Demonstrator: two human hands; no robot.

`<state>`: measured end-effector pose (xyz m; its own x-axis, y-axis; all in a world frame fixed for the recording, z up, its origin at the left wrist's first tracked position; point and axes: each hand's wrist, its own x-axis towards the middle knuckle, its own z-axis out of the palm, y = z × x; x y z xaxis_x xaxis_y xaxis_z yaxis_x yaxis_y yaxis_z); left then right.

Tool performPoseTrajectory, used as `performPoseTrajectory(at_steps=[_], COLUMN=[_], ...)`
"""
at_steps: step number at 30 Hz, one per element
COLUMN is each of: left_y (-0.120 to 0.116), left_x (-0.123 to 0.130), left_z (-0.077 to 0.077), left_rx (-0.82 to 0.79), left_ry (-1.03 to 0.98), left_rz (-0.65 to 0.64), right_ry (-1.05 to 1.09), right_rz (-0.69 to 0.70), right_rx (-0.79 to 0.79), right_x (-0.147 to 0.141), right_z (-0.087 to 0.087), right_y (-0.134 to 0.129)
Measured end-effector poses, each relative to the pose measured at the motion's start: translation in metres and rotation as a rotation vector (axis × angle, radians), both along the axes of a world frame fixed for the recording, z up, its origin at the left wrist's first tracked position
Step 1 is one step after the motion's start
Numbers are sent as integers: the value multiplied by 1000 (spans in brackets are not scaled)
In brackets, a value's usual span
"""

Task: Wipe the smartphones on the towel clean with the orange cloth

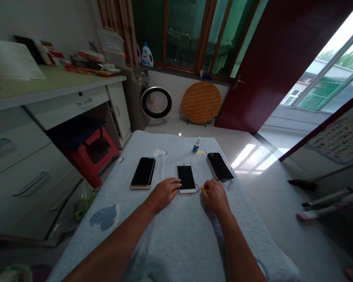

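A white-framed phone (186, 178) with a dark screen lies in the middle of the cloth-covered table (176, 231). My left hand (165, 192) rests at its left edge, fingers together and touching the frame. To the right of that phone, my right hand (214, 194) is closed on the cloth, with a bit of something orange at its fingertips, too small to name. A dark phone (143, 172) on a light-coloured base lies to the left. Another dark phone (220, 166) lies at the right, just beyond my right hand. Behind them stands a small spray bottle (196, 145).
On the left is a cabinet desk (85, 88) with a red stool (95, 156) under it. A washing machine (137, 94) has its round door open. A round wooden tabletop (201, 102) leans on the far wall beside a dark red door (270, 58).
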<state>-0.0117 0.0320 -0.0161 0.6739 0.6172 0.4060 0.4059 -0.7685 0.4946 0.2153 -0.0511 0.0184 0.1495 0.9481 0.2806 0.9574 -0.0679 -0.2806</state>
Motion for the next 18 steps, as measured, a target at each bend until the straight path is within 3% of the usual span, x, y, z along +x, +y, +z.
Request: performPoseTrajectory(at_steps=[7, 10, 14, 18], left_y=[-2, -3, -3, -1], left_x=[-3, -5, -8, -10], left_z=[7, 11, 17, 18], left_rx=[71, 95, 100, 106], left_ry=[-77, -130, -179, -189], left_rz=[75, 131, 198, 233], right_ry=[-9, -20, -85, -117], right_rz=[-114, -100, 9, -38], right_rx=[176, 234, 110, -67], right_x=[-6, -19, -46, -70], right_z=[12, 20, 31, 30], right_y=[-2, 0, 8, 21])
